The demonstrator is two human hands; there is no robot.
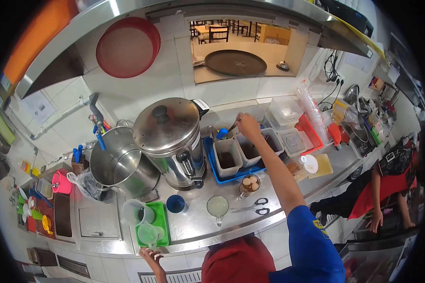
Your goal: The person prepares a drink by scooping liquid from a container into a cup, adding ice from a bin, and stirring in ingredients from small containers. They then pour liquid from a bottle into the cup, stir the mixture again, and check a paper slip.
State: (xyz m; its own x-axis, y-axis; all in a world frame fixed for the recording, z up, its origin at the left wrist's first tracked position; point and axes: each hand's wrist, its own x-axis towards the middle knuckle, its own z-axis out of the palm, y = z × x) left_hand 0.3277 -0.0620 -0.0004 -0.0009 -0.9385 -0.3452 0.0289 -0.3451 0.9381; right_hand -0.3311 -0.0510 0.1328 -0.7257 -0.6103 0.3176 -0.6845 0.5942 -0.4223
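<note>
My right hand (pixel 248 127) reaches over the plastic bins at the back of the counter. Its fingers are closed around the thin handle of a utensil (pixel 232 128), whose lower end I cannot make out. Just left of it is a small blue object (pixel 222 134). Below are a bin of dark contents (pixel 227 159) and a second bin (pixel 247 147), both in a blue tray (pixel 213 170). My left hand (pixel 151 258) hangs at the counter's front edge with fingers apart, close to a clear jug (pixel 150 234) on a green tray (pixel 161 212).
A glass of pale liquid (pixel 217 206), scissors (pixel 256 207), a blue cup (pixel 176 203) and a glass with round pieces (pixel 249 185) stand in front. A steel urn (pixel 172 137) and large pot (pixel 123 160) are left. Another person (pixel 382 184) stands at right.
</note>
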